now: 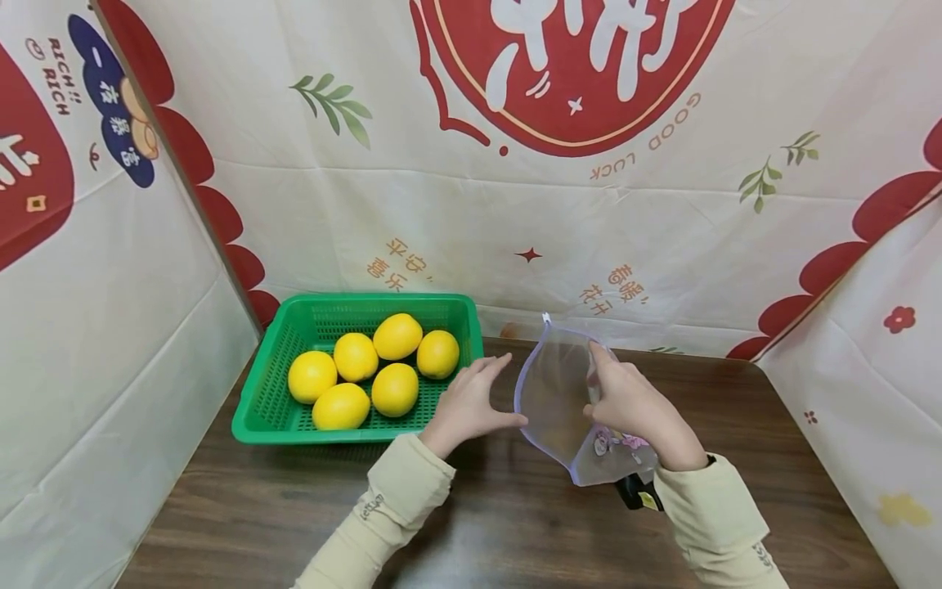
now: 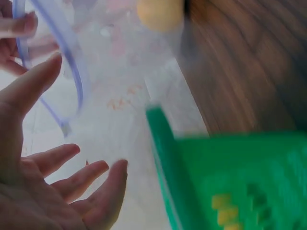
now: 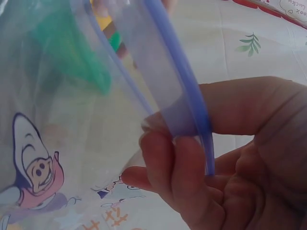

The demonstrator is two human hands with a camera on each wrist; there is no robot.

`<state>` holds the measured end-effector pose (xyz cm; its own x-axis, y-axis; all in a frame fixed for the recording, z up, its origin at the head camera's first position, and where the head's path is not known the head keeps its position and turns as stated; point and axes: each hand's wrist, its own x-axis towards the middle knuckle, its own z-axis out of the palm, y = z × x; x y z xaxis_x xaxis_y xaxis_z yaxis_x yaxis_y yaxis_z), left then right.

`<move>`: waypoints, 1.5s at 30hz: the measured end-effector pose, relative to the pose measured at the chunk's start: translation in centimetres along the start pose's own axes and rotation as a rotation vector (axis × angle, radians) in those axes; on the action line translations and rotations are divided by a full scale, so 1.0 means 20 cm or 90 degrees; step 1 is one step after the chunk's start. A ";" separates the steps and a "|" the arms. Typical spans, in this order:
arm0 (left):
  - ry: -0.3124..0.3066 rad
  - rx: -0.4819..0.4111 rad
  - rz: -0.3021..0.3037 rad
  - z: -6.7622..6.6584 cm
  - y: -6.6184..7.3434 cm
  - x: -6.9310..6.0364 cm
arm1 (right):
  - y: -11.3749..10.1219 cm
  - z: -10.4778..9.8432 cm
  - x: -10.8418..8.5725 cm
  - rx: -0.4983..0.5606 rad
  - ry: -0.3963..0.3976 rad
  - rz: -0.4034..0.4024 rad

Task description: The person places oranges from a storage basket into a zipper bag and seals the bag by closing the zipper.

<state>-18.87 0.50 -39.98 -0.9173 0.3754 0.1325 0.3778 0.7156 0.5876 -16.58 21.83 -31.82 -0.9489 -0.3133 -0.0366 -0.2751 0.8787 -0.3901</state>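
Observation:
My right hand (image 1: 639, 406) pinches the rim of a clear zip bag (image 1: 557, 393) with a purple-blue edge and printed cartoon figures. The bag's mouth gapes toward my left hand (image 1: 471, 406). That hand has its fingers and thumb spread and holds nothing; its thumb tip is close to the rim, and I cannot tell whether they touch. Left of it stands a green basket (image 1: 253, 413) with several yellow lemons (image 1: 341, 406). Another yellow fruit (image 2: 160, 13) shows through the film in the left wrist view; whether it lies inside the bag I cannot tell.
A dark wooden table (image 1: 508, 523) carries the basket. Printed white cloth (image 1: 471, 204) walls it at the back and both sides. A black device (image 1: 639, 492) shows under the right wrist. The bag's white slider (image 1: 546, 317) is at the rim's far end.

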 end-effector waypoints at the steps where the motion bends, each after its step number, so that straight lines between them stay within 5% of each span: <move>1: 0.002 0.001 0.000 -0.03 -0.02 0.00 | 0.00 0.00 0.00 -0.002 0.001 -0.002; 10: -0.017 0.042 -0.016 -0.35 -0.17 0.06 | 0.02 -0.01 -0.01 0.001 -0.011 0.005; 16: -0.065 0.089 -0.044 -0.46 -0.29 0.10 | 0.02 -0.01 -0.02 0.017 -0.019 0.007; 23: -0.163 0.151 -0.081 -0.42 -0.44 0.12 | 0.02 -0.01 -0.03 0.017 -0.013 -0.012; 31: -0.257 0.176 -0.140 -0.35 -0.50 0.12 | 0.04 -0.02 -0.04 0.016 -0.008 -0.014; 36: -0.288 0.173 -0.185 -0.31 -0.52 0.10 | 0.04 -0.02 -0.05 0.025 -0.015 -0.013; 45: -0.323 0.208 -0.206 -0.29 -0.55 0.12 | 0.04 -0.03 -0.03 0.016 -0.011 -0.017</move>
<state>-25.86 -9.88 -41.50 -0.8479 0.2848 -0.4472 0.1855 0.9495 0.2530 -16.32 22.93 -31.64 -0.9385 -0.3428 -0.0417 -0.2961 0.8610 -0.4136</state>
